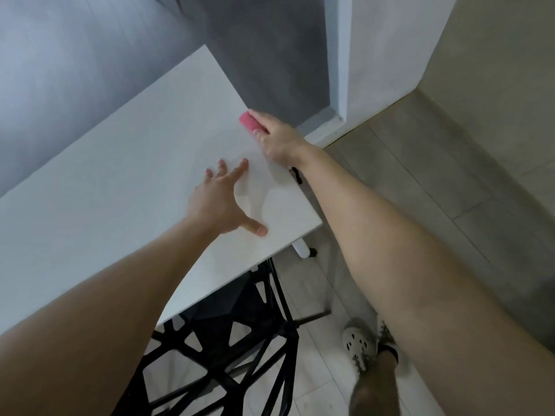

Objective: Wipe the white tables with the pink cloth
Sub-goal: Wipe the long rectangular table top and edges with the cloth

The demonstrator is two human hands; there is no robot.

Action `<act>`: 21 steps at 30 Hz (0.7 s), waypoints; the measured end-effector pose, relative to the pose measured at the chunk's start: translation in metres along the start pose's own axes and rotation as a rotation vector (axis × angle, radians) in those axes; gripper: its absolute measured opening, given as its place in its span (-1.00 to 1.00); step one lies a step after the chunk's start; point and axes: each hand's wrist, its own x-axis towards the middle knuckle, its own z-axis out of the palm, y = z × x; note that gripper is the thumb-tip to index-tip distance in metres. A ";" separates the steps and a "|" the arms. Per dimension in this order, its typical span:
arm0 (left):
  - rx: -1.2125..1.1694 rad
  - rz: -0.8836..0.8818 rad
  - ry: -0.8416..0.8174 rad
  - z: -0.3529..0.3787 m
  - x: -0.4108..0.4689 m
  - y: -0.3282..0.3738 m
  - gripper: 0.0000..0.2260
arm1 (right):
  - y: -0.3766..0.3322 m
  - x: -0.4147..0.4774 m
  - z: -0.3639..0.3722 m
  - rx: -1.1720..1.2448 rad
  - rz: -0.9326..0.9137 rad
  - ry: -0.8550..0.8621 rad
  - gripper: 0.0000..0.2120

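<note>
We counted one table, white, and one chair, black. One table leg showed below the near corner. There was one cloth, pink. We saw two hands, one left hand and one right hand, each on a bare arm, so two arms in all. On the left hand we could count four fingertips, thumb included. Down on the floor we made out two shoes, one of them largely hidden behind the right arm, and one lower leg.
</note>
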 end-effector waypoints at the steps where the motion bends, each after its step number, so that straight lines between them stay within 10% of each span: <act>1: 0.004 0.002 0.004 0.000 0.000 -0.001 0.44 | 0.006 -0.010 0.001 0.010 -0.006 0.004 -0.48; 10: -0.011 0.016 -0.002 0.002 0.003 -0.003 0.46 | 0.076 -0.224 0.027 0.031 0.037 0.156 -0.50; 17: 0.007 0.044 0.006 0.004 0.007 -0.008 0.51 | 0.067 -0.299 0.037 0.169 0.468 0.184 -0.20; 21: 0.026 0.095 0.017 0.005 0.014 -0.013 0.49 | 0.055 -0.314 0.061 0.350 0.597 0.372 -0.49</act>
